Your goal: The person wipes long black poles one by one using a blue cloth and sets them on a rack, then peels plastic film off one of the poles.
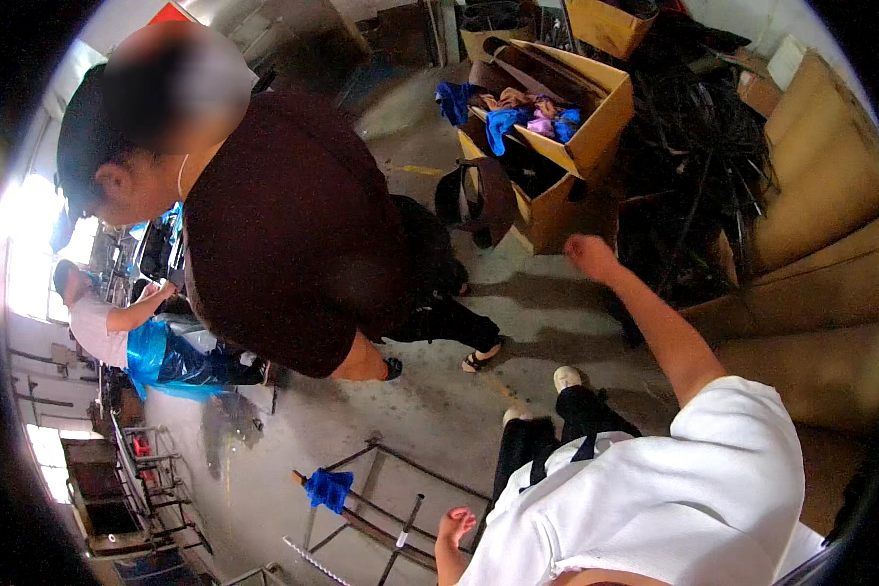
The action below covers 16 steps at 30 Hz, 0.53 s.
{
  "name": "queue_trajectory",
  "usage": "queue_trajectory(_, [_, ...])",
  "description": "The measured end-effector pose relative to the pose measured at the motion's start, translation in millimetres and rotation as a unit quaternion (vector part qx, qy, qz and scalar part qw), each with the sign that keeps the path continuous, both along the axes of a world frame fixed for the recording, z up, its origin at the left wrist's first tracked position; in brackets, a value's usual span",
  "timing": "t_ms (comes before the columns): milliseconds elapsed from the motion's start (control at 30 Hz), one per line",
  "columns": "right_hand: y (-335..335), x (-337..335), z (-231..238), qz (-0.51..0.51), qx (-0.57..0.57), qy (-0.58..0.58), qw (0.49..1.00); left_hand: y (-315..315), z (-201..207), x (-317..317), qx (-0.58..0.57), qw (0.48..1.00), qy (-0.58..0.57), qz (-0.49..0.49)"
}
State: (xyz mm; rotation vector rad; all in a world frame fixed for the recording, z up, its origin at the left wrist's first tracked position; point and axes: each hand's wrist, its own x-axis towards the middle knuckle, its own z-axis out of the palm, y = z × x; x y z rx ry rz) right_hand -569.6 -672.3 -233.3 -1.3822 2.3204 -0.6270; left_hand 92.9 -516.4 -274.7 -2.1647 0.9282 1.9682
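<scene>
My right hand [592,258] reaches out beside the lower corner of a yellow box [596,122]. Its fingers are curled into a fist, and nothing shows in them. The box holds blue, brown and pink cloths [542,119] and long dark brown pieces. Low at my other side is my left hand [456,525], fingers loosely bent and apart, with nothing visible in it. It is near a dark metal frame [400,532] on the floor. A blue cloth [328,490] hangs over one end of that frame.
A person in a dark shirt [293,225] stands close on the left. Farther off, another person [103,322] works by a window. Tangled black strips [698,166] are heaped beyond the boxes. Large brown cardboard sheets [820,264] line the right. Metal racks [151,469] stand at lower left.
</scene>
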Motion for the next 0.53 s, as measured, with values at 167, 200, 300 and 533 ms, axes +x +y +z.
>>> queue_trajectory(167, [-58.9, -54.4, 27.6, -0.061, -0.055, -0.026, 0.996, -32.5, -8.1, 30.6, -0.128, 0.969, -0.045, 0.207])
queue_trajectory(200, [-68.9, -59.7, 28.0, -0.072, -0.059, -0.009, 0.996, -47.7, 17.0, 4.7, -0.142, 0.971, -0.082, 0.176])
queue_trajectory(300, [-100.0, -79.1, 37.4, -0.078, -0.102, 0.016, 0.992, -62.5, 31.0, -11.7, -0.163, 0.961, -0.106, 0.196])
queue_trajectory(533, [-208.3, -171.6, 24.1, -0.107, -0.108, 0.021, 0.988, -54.7, 44.1, -64.7, -0.119, 0.960, -0.068, 0.246])
